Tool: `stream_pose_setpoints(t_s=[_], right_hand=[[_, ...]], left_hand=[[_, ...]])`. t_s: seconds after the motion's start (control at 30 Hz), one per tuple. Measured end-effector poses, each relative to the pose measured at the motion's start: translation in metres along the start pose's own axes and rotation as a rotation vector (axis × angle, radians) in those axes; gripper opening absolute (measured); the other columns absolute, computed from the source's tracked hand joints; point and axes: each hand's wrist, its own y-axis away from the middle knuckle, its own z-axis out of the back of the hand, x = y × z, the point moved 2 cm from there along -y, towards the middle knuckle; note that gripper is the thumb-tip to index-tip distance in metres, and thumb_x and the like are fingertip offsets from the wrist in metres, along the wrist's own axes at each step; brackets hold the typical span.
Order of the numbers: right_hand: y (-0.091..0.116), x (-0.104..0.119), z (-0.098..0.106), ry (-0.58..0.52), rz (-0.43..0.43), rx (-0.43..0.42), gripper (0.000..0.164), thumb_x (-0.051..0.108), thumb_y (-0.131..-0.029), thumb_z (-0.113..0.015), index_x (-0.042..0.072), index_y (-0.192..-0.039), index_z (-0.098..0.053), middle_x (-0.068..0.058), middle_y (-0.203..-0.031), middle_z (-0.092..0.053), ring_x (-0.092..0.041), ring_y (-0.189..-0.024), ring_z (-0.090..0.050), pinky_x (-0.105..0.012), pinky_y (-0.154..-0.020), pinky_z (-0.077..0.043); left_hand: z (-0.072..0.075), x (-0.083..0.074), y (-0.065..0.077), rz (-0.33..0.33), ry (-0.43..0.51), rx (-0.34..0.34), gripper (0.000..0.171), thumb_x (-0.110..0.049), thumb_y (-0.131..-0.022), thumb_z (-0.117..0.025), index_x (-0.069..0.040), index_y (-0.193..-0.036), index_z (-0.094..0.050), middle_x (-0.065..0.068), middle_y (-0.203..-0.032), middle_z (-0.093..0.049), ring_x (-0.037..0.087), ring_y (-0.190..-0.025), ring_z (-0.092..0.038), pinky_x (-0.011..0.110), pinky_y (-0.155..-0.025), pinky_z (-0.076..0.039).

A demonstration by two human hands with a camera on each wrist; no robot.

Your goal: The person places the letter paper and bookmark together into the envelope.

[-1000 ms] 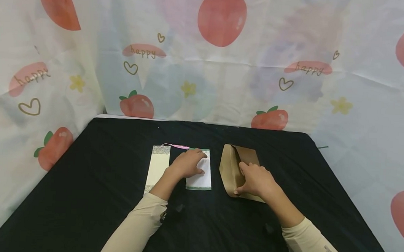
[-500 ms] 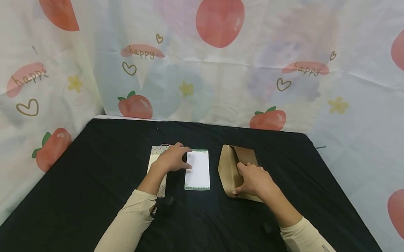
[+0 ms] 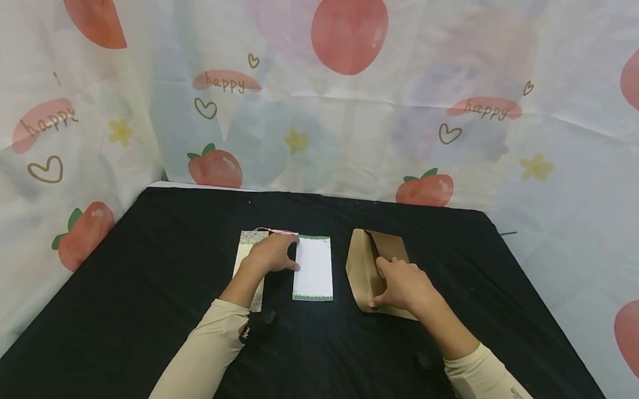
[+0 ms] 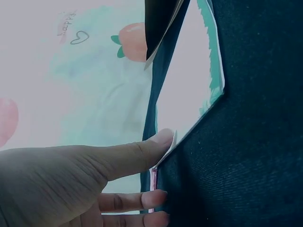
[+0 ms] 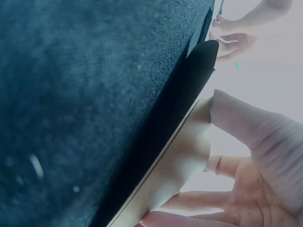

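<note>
White card (image 3: 316, 268): I find it lying upright to my view on the table, green border along its top and bottom ends, between the bookmark and the envelope. The left wrist view shows its near edge bent up slightly beside the thumb tip.

Left hand (image 3: 273, 252): over the upper part of the bookmark, thumb touching the left edge of the card. Thumb and forefinger stand apart in the head view, and two more fingers extend beyond the card in the left wrist view. The forefinger is hidden there, so I cannot tell whether the card is pinched or only touched.

Brown envelope (image 3: 360, 268): to the right of the card and apart from it, turned slightly, with a dark opening running along its length. The right hand (image 3: 404, 286) grips it, thumb at the lower edge and fingers at the opening; the right wrist view confirms brown paper held between thumb and fingers.

Bookmark (image 3: 243, 256): cream, lace-patterned at both ends, left of the card, partly covered by the left hand and wrist. A pink tassel (image 3: 284, 231) reaches from its top toward the top of the card.

Surroundings: black tablecloth (image 3: 102, 314) beneath everything; cream sleeves (image 3: 194, 352) on both arms; behind, a pale backdrop (image 3: 349, 147) printed with red fruit, hearts, yellow flowers and the word "happy".
</note>
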Motion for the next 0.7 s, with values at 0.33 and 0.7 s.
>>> stream_pose_setpoints(t_s=[0.33,0.7], right_hand=[[0.001,0.001,0.0,0.008,-0.003,0.004,0.06,0.041,-0.068,-0.098,0.009,-0.094,-0.055,-0.005,-0.079,-0.047,-0.023,-0.069,-0.05,-0.04,-0.06,-0.045],[0.002,0.002,0.001,-0.009,0.007,0.005,0.058,0.039,-0.07,-0.098,0.009,-0.089,-0.052,-0.005,-0.077,-0.045,-0.022,-0.067,-0.048,-0.039,-0.059,-0.042]], left_hand=[[-0.011,-0.014,-0.002,0.047,0.003,-0.029,0.077,-0.032,-0.08,-0.092,-0.008,-0.145,-0.058,0.018,-0.139,-0.06,0.037,-0.126,-0.058,0.056,-0.099,-0.049],[-0.018,-0.034,0.002,0.136,0.178,-0.07,0.085,-0.009,-0.071,-0.096,-0.005,-0.146,-0.056,0.022,-0.137,-0.062,0.039,-0.116,-0.064,0.051,-0.093,-0.055]])
